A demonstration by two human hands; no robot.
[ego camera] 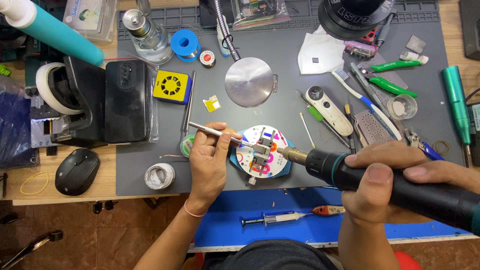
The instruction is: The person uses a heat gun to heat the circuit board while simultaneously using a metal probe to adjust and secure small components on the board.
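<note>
My left hand grips silver tweezers whose tips reach onto a small metal clamp jig sitting on a round white holder with coloured marks. My right hand is wrapped around a thick black hot-air tool. Its brass nozzle points left at the jig, almost touching it. Whatever small part sits in the clamp is too small to make out.
A grey work mat carries a black phone, yellow mini fan, round metal lamp head, toothbrush, green pliers and solder spools. A syringe lies on the blue mat near me. A mouse rests at left.
</note>
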